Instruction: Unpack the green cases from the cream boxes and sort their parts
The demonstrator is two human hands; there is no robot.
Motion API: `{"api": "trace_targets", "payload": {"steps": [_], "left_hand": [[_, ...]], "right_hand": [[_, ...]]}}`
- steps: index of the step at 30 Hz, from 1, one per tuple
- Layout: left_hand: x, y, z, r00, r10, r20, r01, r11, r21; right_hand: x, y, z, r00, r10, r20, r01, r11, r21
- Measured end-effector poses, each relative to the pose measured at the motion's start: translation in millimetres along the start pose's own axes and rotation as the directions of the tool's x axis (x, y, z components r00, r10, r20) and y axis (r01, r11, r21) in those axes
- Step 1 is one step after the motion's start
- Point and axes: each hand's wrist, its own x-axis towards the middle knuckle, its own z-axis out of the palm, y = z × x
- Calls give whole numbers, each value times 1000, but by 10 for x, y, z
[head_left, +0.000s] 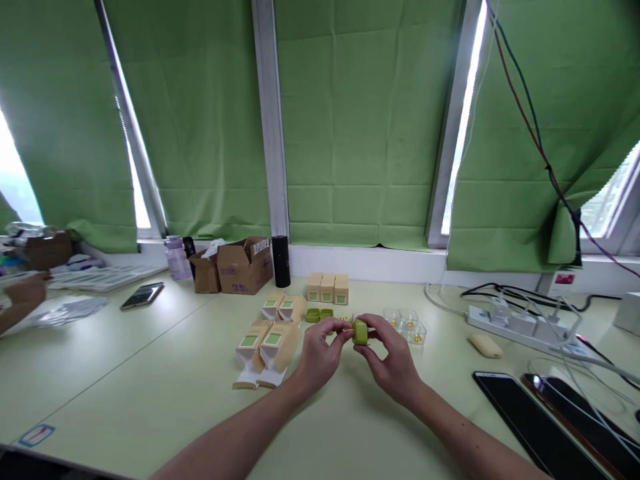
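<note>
In front of me, above the table, my right hand [393, 360] grips a small rounded green case [360, 332] between thumb and fingers. My left hand [323, 357] is pinched closed at the case's left side; whether a small item sits between its fingertips I cannot make out. Just behind the left hand are two similar green cases [319, 315], which look open. Clear plastic cups [407, 317] with small yellowish pieces inside stand beyond the right hand. To the left lie several beige cartons [280, 340] with green labels, the front ones with their flaps open.
Three upright beige boxes [327, 288] stand at the back, near a black cylinder [281, 261] and cardboard boxes [243, 267]. On the right are a power strip [525, 333] with cables, a beige oval object [485, 346] and a dark tablet [530, 420]. Another person's hand [23, 300] shows far left.
</note>
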Motion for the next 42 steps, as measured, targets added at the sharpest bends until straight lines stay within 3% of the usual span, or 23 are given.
{"api": "trace_targets", "payload": {"steps": [16, 22, 27, 37, 42], "left_hand": [[-3, -26, 9, 999, -44, 3, 44, 998, -39], [8, -45, 40, 997, -51, -51, 47, 996, -73], [-6, -33, 23, 1000, -11, -10, 11, 998, -56], [33, -51, -20, 995, 86, 45, -88, 995, 38], [26, -33, -22, 986, 147, 80, -154, 985, 79]], "right_hand": [[-14, 28, 14, 999, 46, 19, -47, 998, 32], [6, -22, 57, 973, 230, 29, -230, 943, 239], [30, -7, 68, 953, 299, 43, -291, 872, 394], [55, -20, -38, 980, 188, -56, -186, 982, 40], [26, -10, -26, 998, 55, -30, -56, 996, -62]]}}
